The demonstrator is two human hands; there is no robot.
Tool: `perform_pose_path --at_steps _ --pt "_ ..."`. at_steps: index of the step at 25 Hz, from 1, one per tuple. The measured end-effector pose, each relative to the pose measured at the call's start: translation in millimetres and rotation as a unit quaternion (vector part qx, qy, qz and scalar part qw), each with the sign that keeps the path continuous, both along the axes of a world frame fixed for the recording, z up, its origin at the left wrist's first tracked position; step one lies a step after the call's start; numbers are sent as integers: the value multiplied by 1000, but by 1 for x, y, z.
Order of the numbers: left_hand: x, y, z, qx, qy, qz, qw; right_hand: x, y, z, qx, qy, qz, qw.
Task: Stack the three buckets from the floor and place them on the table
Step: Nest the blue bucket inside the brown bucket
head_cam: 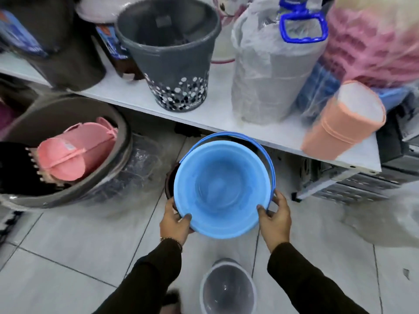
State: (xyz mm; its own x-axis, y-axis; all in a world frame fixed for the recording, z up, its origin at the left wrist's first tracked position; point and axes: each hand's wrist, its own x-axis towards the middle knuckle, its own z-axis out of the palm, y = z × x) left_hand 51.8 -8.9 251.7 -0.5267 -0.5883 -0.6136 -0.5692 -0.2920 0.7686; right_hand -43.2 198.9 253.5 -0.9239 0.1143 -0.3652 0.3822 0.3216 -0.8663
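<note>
I hold a light blue bucket (221, 189) by its rim, above the tiled floor, in front of the white table (217, 114). My left hand (175, 219) grips the rim's near left side and my right hand (275, 219) grips the near right side, over the blue handle. Behind the blue bucket's left edge a dark brown bucket (169, 184) shows as a thin sliver, mostly hidden. A clear grey bucket (227, 288) stands on the floor below, between my arms.
On the table stand a grey dotted bin (172, 55), a wrapped grey roll (269, 71), a peach container (344, 121) and dark bins at the left. A large tub (68, 196) with pink items sits on the floor at the left.
</note>
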Motion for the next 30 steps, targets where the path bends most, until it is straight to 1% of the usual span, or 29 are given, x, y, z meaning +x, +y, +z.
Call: perform_pose_path --at_steps 3,5,9,10,11,13,15,18,20,21,22,24,26,27,30 --pt "-7 -60 -3 21 -8 26 999 -15 -62 -11 7 -5 20 1000" --pt "-15 -89 -14 28 -29 18 999 -23 -93 -27 17 -16 16 1000" --pt "-41 -134 -63 120 -79 27 989 -40 -133 -74 56 -60 14 997" --pt "-47 -142 -80 132 -87 24 987 -42 -139 -85 62 -72 13 995" --pt "-53 -146 -90 134 -101 20 986 -45 -144 -99 70 -80 8 994" --pt "-63 -151 -107 110 -129 1 986 -48 -150 -118 103 -103 11 989" --pt "-67 -153 -121 91 -148 -36 984 -48 -157 -138 116 -130 27 984" --pt "-64 -159 -153 106 -172 -76 976 -38 -160 -159 50 -198 26 979" --pt "-53 -162 -202 114 -185 -84 972 -28 -152 -172 1 -227 16 974" --pt "-49 -161 -203 102 -195 -94 971 -22 -151 -172 -13 -239 17 971" --pt "-47 -158 -185 76 -205 -121 968 -17 -150 -166 -11 -242 30 970" --pt "-38 -151 -147 -5 -207 -210 956 -5 -146 -156 28 -232 74 969" --pt "-23 -142 -129 -112 -198 -318 920 9 -135 -152 78 -217 100 968" --pt "-15 -137 -122 -148 -187 -353 905 17 -129 -149 94 -215 113 965" --pt "14 -115 -112 -176 -161 -408 881 45 -101 -140 110 -226 129 959"
